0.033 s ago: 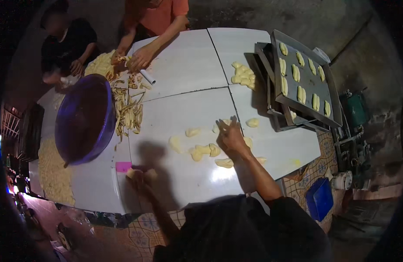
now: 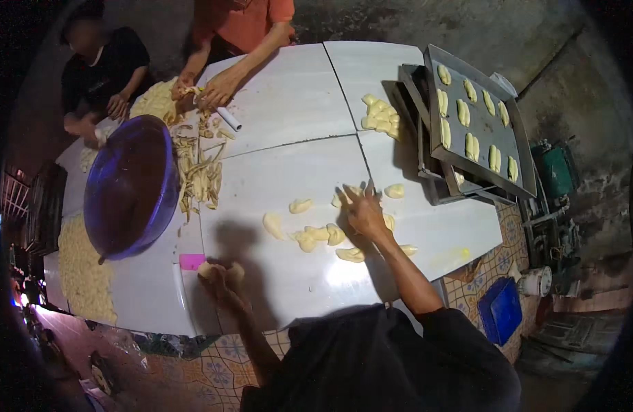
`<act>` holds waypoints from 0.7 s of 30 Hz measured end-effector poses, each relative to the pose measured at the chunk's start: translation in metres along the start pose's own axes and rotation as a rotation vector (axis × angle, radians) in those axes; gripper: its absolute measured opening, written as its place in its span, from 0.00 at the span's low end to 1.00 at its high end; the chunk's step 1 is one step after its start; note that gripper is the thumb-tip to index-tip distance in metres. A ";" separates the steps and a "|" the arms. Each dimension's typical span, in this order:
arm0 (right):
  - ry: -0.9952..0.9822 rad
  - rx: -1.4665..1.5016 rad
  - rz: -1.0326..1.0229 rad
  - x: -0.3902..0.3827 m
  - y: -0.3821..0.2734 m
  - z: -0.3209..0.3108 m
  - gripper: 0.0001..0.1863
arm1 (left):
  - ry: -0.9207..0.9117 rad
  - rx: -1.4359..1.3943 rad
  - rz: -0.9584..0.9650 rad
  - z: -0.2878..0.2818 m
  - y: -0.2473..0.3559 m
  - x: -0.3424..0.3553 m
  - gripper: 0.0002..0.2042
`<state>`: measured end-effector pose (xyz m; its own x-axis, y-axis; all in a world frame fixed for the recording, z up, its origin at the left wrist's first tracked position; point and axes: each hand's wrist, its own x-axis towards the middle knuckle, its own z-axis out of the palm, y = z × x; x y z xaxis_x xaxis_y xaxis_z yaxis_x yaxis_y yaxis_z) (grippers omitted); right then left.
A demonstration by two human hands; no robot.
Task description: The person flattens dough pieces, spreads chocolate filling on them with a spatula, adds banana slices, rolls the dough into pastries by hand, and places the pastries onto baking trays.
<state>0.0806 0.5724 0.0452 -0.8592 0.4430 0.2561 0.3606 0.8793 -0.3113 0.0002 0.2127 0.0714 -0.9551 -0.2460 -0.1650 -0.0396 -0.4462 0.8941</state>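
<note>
My left hand [image 2: 225, 288] is closed around pale dough [image 2: 235, 272] just above the near part of the white table. Some of the dough sticks out on both sides of the fingers. My right hand [image 2: 364, 214] reaches over the table with fingers spread, its tips at a small dough piece [image 2: 338, 200]; whether they press on it is unclear. Around it lie a joined dough lump [image 2: 307, 239], a flat piece [image 2: 350, 255], a smeared piece [image 2: 272, 224], an oval piece [image 2: 300, 205] and another [image 2: 395, 191].
A metal tray [image 2: 491, 129] of shaped dough rests on other trays at right, beside a dough cluster [image 2: 381, 117]. A purple basin [image 2: 167, 185], banana-like peels [image 2: 205, 180] and a pink flat piece [image 2: 191, 261] are at left. Two people work across the table [image 2: 275, 96].
My left hand has turned slightly, its fingers covering more between the dough ends. My right hand stays nearly in place. The far-left person's hand has shifted beside the basin.
</note>
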 end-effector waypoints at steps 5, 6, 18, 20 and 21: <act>-0.327 1.228 0.137 -0.026 -0.105 -0.063 0.34 | -0.289 -0.095 -0.082 0.050 -0.023 -0.039 0.21; -0.565 1.168 0.096 -0.029 -0.120 -0.070 0.36 | -0.419 0.064 0.082 0.067 -0.020 -0.050 0.19; -0.134 0.547 0.063 0.009 -0.043 -0.046 0.22 | -0.032 1.858 0.867 0.015 -0.063 0.022 0.21; 0.025 0.702 0.174 0.028 -0.021 -0.047 0.20 | -0.071 1.678 0.859 0.043 -0.078 0.024 0.20; -0.074 0.744 0.401 0.037 -0.005 -0.049 0.18 | -0.106 1.500 0.834 0.056 -0.087 0.027 0.19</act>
<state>0.0648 0.5933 0.1006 -0.7480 0.6615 -0.0546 0.3328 0.3025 -0.8932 -0.0389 0.2926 0.0127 -0.8702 0.1051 0.4813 0.2790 0.9103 0.3057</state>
